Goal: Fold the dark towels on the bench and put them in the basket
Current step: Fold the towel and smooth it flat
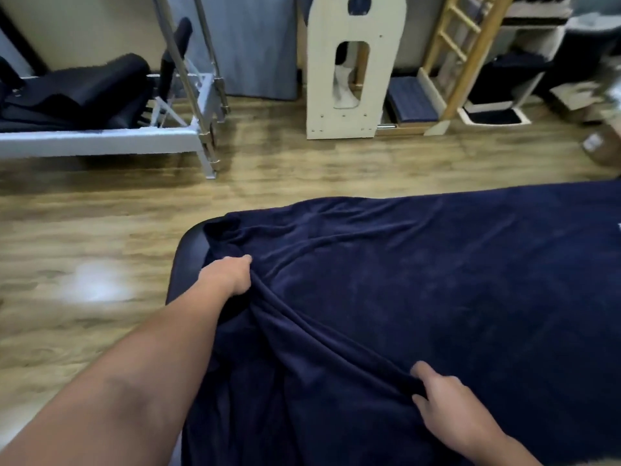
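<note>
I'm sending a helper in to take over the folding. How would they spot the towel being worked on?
Find the padded bench nearest the camera. The dark navy towel covers it, pinched into a ridge between the left hand and right hand. The other dark cloths lie untouched on the far metal-framed bench.

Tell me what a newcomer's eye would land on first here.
A big dark navy towel spread over the bench fills the lower right. The left hand holds a bunched fold near the bench's end, and the right hand pinches the same ridge nearer the camera. A white arched wooden frame stands beyond.
</note>
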A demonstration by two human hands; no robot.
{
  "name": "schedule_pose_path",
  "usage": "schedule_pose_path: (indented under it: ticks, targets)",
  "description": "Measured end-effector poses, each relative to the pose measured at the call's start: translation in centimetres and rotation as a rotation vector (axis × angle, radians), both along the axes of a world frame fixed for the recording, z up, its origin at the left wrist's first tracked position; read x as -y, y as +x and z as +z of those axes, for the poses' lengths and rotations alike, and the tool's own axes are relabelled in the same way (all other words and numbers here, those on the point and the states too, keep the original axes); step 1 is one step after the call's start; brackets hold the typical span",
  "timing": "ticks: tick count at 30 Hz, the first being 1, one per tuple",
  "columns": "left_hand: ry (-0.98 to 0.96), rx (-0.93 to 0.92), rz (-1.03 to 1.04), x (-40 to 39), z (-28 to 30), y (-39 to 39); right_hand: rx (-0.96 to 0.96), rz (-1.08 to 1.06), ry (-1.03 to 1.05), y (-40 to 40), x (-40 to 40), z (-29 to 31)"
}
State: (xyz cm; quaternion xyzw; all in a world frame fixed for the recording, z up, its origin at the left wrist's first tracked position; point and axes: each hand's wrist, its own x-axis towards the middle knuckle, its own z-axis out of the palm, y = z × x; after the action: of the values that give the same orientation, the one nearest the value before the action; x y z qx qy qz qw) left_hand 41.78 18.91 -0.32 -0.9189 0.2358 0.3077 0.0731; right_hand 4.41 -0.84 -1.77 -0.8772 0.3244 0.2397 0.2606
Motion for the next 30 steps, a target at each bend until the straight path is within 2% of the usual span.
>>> schedule_pose_path:
  ticks: [7, 11, 14, 16, 19, 23, 25, 28, 30]
  targets:
    - [-0.037, 0.125, -0.071, 4.8, 3.7, 2.4, 0.072, -0.193, -0.115, -3.2, -0.7, 0.3]
    - [-0.302, 0.041, 0.062, 8.5, 5.0, 3.2, 0.117, -0.158, -0.188, -5.4, -0.3, -0.8]
    - [-0.421, 0.009, 0.105, 11.9, 5.8, 2.1, 0.261, -0.104, -0.327, -7.9, 0.9, -2.1]
    - [-0.428, 0.083, 0.037, 13.9, 6.1, 0.8, 0.270, -0.101, -0.358, -9.5, 1.7, -2.4]
    - [-0.494, 0.206, -0.026, 17.3, 6.3, -1.9, 0.277, -0.174, -0.299, -11.6, 3.2, -1.7]
    - [-0.585, 0.288, 0.013, 22.4, 6.6, -6.1, 0.188, -0.197, -0.261, -14.6, 6.1, -0.9]
    - [-0.636, 0.218, 0.054, 25.4, 6.7, -8.3, 0.160, -0.225, -0.255, -16.3, 8.0, -0.6]
    - [-0.705, 0.011, 0.113, 29.5, 6.2, -11.3, 0.166, -0.285, -0.230, -18.8, 11.2, -0.3]
    - [-0.724, -0.003, 0.070, 32.3, 6.0, -13.6, 0.175, -0.296, -0.220, -20.7, 13.8, 0.0]
